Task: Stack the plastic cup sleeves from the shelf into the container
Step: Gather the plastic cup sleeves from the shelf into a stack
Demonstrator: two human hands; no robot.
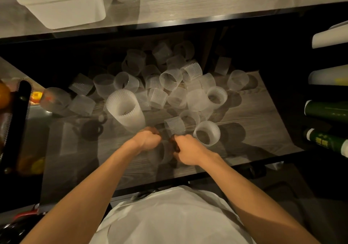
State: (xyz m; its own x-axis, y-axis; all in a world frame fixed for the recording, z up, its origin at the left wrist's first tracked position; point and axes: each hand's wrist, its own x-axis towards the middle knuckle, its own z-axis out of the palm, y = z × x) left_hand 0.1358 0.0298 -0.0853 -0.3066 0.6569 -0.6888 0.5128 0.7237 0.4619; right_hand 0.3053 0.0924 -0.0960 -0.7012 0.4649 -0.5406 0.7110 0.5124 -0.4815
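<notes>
Wood-grain shelf [259, 112] carries a heap of ribbed sleeves [169, 85] across its middle and back. The white container [62, 4] sits at the worktop's [207, 0] left end. Near the shelf's front edge, the right hand [188, 151] pinches a loose sleeve [162, 154]. The left hand [147, 139] is curled against it, its grip unclear.

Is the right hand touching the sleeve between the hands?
Touching. Head view: the right hand curls its fingers over the rim of the sleeve; the left hand grips the other side.
</notes>
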